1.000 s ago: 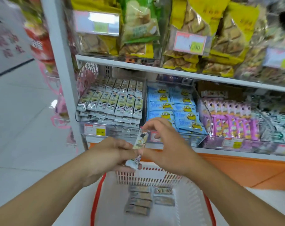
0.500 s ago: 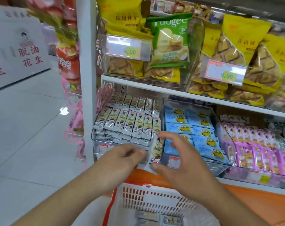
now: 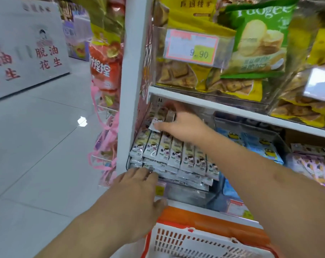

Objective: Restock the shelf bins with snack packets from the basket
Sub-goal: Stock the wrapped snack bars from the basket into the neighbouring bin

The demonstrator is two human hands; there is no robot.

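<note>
Head view: right hand (image 3: 184,127) grip pinches a snack packet (image 3: 156,123); left hand (image 3: 137,189) flat; tag (image 3: 191,46) reads 9.90.

Little headroom shows over the packed clear bin (image 3: 178,190): the upper shelf (image 3: 232,110) hangs low above its back rows (the right hand (image 3: 182,125) fills that gap). The white upright (image 3: 131,86) walls the left edge; the basket (image 3: 204,243) sits below the front.

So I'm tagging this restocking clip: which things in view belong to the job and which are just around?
Part of the job:
- right hand holding a snack packet at the back of the bin
- left hand touching the front packets
- grey packet bin
- white basket

Just around:
- blue packets
- pink packets
- green biscuit bag
- price tag
</note>
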